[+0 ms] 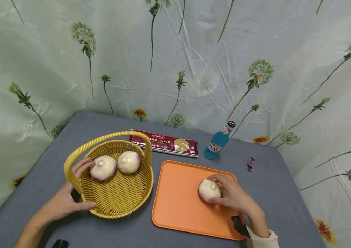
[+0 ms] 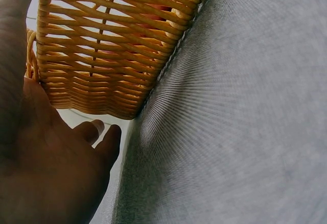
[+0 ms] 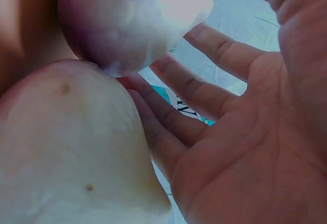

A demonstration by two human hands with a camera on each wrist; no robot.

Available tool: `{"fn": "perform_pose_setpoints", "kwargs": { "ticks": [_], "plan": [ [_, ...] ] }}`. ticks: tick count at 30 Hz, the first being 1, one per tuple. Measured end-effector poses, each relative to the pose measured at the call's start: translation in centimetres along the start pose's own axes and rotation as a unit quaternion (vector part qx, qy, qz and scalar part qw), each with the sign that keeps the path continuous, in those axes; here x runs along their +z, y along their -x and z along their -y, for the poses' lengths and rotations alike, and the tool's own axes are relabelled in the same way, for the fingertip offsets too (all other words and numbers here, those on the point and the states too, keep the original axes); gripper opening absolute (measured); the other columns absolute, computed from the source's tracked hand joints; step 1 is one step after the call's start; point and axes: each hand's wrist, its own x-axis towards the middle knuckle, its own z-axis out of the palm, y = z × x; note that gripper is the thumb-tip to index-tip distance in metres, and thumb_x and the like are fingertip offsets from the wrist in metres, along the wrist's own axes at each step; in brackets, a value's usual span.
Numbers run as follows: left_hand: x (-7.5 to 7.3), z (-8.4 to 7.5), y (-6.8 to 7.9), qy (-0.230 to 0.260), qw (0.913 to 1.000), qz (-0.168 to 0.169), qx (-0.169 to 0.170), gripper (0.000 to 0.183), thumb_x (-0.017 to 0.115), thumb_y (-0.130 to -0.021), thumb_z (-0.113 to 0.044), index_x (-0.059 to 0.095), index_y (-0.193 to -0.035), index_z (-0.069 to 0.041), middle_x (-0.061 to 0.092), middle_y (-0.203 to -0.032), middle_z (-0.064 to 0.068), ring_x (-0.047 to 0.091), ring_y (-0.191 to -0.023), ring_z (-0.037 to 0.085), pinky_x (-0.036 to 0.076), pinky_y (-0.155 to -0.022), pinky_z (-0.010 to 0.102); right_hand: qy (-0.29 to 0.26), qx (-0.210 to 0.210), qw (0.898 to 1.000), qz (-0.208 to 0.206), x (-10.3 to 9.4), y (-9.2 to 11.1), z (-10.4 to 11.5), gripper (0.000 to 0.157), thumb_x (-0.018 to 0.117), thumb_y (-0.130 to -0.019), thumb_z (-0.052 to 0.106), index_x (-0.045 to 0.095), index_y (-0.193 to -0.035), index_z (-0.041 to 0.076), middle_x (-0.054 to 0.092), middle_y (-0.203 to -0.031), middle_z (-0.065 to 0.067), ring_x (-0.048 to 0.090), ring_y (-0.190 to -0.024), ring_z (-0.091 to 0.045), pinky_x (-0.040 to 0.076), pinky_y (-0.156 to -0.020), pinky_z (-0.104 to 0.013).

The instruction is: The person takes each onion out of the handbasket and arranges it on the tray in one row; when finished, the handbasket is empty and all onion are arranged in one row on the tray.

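My left hand (image 1: pixel 65 199) lies against the left side of a yellow wicker basket (image 1: pixel 114 213), fingers spread, the thumb by its front rim. In the left wrist view, two fingers (image 2: pixel 108 145) extend beyond the woven wall. Inside the basket sit two white turnips with purple tinges, a left turnip (image 1: pixel 103 168) and a right turnip (image 1: pixel 129 162). Over an orange tray (image 1: pixel 175 196), my right hand (image 1: pixel 236 194) holds another turnip (image 1: pixel 209 190) between thumb and fingers. The right wrist view shows an upper turnip (image 3: pixel 133 22) at the fingers and a lower turnip (image 3: pixel 71 147).
Behind the basket and tray lies a red spaghetti packet (image 1: pixel 166 144). A blue bottle (image 1: pixel 218 143) stands at the tray's far edge. A small purple wrapped candy (image 1: pixel 250 164) is to the right on the grey table (image 1: pixel 268 193). Floral cloth (image 1: pixel 126 62) hangs behind.
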Motion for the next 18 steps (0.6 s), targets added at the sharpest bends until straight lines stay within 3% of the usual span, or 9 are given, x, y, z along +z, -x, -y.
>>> {"fn": "perform_pose_setpoints", "kwargs": {
  "ticks": [18],
  "plan": [
    [0.02, -0.14, 0.07, -0.001, 1.0, 0.0, 0.001, 0.112, 0.088, -0.062, -0.002, 0.029, -0.157, -0.008, 0.012, -0.163, 0.016, 0.002, -0.152, 0.006, 0.012, -0.104, 0.004, -0.001, 0.01, 1.0, 0.003, -0.04, 0.1, -0.12, 0.062, 0.084, -0.077, 0.047, 0.061, -0.125, 0.015, 0.063, -0.124, 0.0, 0.058, -0.107, -0.021, 0.051, -0.091, -0.043]
  ]
}}
